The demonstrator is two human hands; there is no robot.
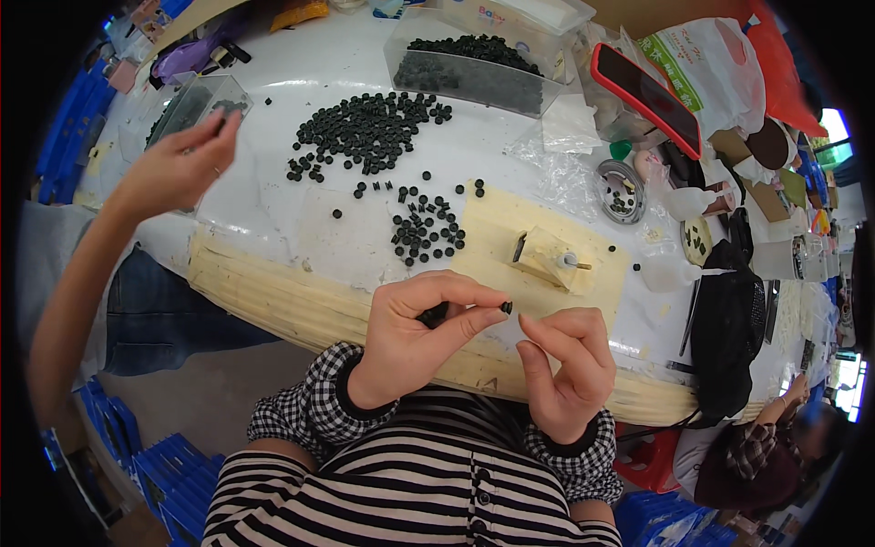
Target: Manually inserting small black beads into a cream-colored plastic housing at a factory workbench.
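My left hand (419, 333) is raised over the table's near edge and pinches a small black round part (506, 308) between thumb and fingertip; more dark parts show inside its curled fingers. My right hand (570, 360) sits just right of it, fingers bent, thumb and forefinger close to that part but apart from it. Whether it holds anything I cannot tell. Beyond them a small cream block jig (545, 257) with a metal pin stands on a cream board (497, 228).
Loose black parts lie in a small cluster (424, 228) and a larger heap (365, 132) on the white table (273, 210). A clear bin of black parts (474, 68) stands behind. Another person's hand (178, 169) reaches over a clear tray (187, 105) at left. A red phone (647, 96), a metal ring dish (620, 190) and a black bag (725, 337) lie right.
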